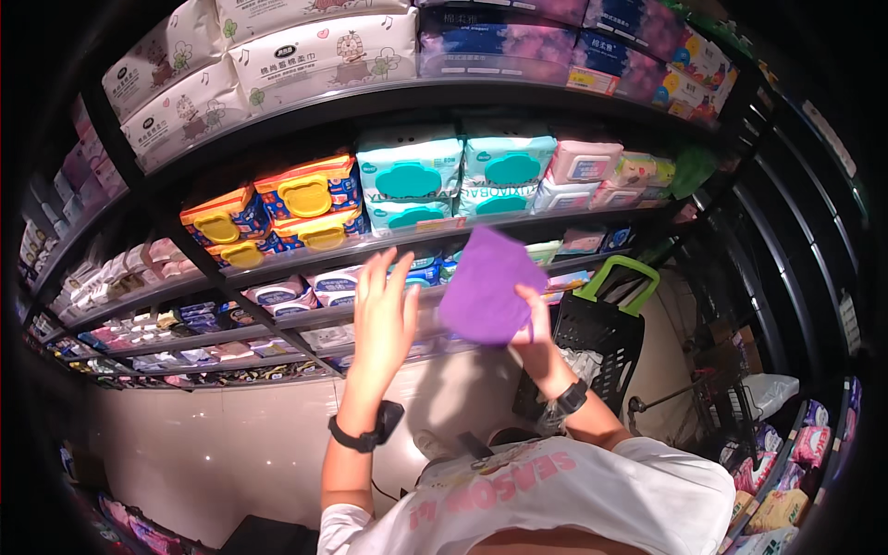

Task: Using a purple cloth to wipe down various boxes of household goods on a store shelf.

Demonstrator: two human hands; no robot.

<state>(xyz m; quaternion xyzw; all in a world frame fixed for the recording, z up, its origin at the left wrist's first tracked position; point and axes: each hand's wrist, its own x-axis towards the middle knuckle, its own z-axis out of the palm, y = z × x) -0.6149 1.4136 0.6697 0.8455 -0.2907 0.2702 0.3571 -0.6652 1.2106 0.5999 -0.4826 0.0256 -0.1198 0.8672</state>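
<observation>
A purple cloth (493,289) is pinched at its lower right corner by my right hand (534,324), held up in front of the shelves. My left hand (384,294) is raised to the left of the cloth with its fingers stretched out, holding nothing. Behind the two hands, on the middle shelf, stand teal and white wipe packs (412,180) with teal lids. To their left sit orange and blue wipe packs (310,199) with yellow lids. The cloth hides part of the shelves behind it.
A black shopping basket (629,338) with a green handle (622,268) stands to the right, a whitish crumpled thing inside. White tissue packs (324,57) fill the upper shelf. A green cloth (694,171) hangs at the right end. Bagged goods (777,509) lie at lower right.
</observation>
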